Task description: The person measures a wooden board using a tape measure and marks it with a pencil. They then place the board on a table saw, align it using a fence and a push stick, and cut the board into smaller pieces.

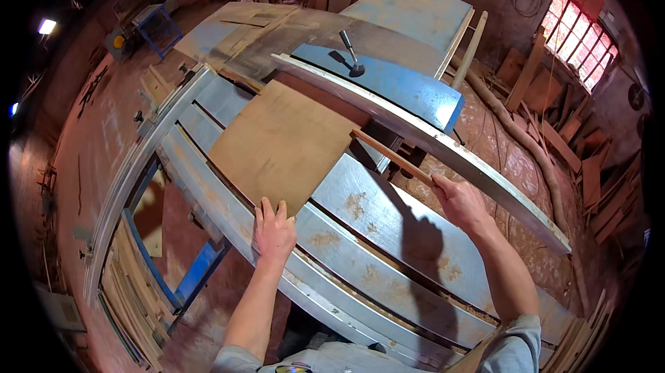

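A flat brown wooden panel (pixel 284 137) lies on the grey metal saw table (pixel 367 207). My left hand (pixel 275 229) rests on the panel's near corner with its fingers spread. In my right hand (pixel 459 200) is a thin wooden stick (pixel 393 155), the fist wrapped round one end. The stick's far end meets the panel's right corner. Along the panel's far right side runs a long pale fence (pixel 429 139); a dark gap shows between the panel and the fence. No blade can be made out.
Beyond the fence sits a blue plate (pixel 388 85) with a black-handled lever (pixel 351 54). A curved metal rail (pixel 131 158) borders the table at left, above stacked wood strips (pixel 131 304). A thick hose (pixel 516 127) and leaning scrap boards (pixel 554 137) stand at right, below a barred window (pixel 580 37).
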Demonstrator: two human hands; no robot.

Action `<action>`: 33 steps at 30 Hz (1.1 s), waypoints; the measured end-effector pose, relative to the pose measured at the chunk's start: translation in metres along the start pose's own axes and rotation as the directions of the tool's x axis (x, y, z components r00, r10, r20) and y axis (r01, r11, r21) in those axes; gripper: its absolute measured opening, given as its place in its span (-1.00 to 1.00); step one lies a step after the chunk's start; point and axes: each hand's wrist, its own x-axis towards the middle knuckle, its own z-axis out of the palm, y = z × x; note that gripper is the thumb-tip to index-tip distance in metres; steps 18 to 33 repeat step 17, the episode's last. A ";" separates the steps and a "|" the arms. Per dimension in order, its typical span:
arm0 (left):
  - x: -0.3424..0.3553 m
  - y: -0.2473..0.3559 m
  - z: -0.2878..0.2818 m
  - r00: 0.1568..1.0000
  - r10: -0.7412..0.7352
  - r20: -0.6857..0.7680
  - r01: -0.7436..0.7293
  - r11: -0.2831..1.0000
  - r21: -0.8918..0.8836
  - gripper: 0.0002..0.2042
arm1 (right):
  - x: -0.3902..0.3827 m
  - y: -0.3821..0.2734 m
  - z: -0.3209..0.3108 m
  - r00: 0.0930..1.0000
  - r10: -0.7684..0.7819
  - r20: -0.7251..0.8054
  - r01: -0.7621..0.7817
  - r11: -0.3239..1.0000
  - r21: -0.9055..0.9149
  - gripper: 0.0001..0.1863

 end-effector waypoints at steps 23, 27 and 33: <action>0.031 -0.039 0.004 1.000 0.010 -0.014 -0.009 1.000 0.029 -0.51 | 0.035 -0.044 -0.002 1.000 0.011 0.027 -0.010 1.000 -0.012 -0.79; 0.031 -0.039 0.004 1.000 0.010 -0.014 -0.009 1.000 0.029 -0.51 | 0.035 -0.044 -0.002 1.000 0.011 0.027 -0.010 1.000 -0.012 -0.79; 0.031 -0.039 0.004 1.000 0.010 -0.014 -0.009 1.000 0.029 -0.51 | 0.035 -0.044 -0.002 1.000 0.011 0.027 -0.010 1.000 -0.012 -0.79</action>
